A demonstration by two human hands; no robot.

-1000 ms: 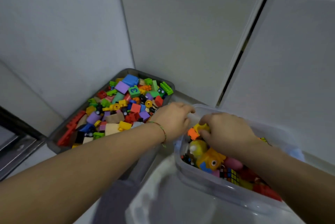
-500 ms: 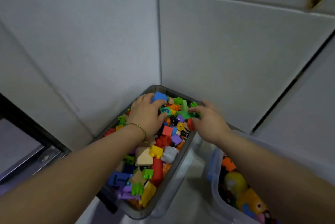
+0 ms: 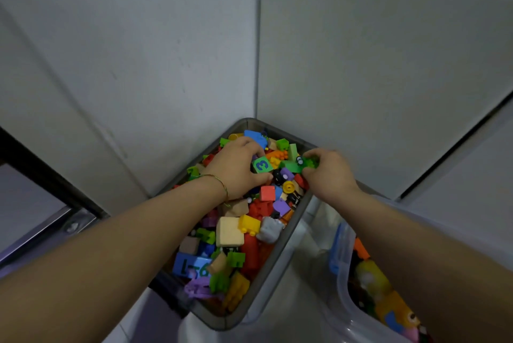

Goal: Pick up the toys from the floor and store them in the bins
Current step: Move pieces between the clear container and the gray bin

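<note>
A grey bin [image 3: 273, 267] stands in the wall corner, heaped with coloured building blocks. My left hand [image 3: 236, 170] reaches into its far end, and its fingers and thumb curl round a green block marked "3" [image 3: 261, 165]. My right hand [image 3: 329, 174] is at the bin's far right edge and pinches a green brick [image 3: 308, 162] with its fingertips. To the right, a clear bin [image 3: 342, 287] holds a yellow toy [image 3: 370, 277] and other figures. My right forearm covers much of it.
White walls meet just behind the grey bin. A dark door frame [image 3: 47, 176] and a metal sill [image 3: 55, 228] lie to the left. A blue clip [image 3: 337, 248] sits on the clear bin's rim. Pale floor shows between the two bins.
Both hands left the clear bin and moved left into the grey bin. My left hand has closed round the green "3" block. My right hand stays on the green brick.
</note>
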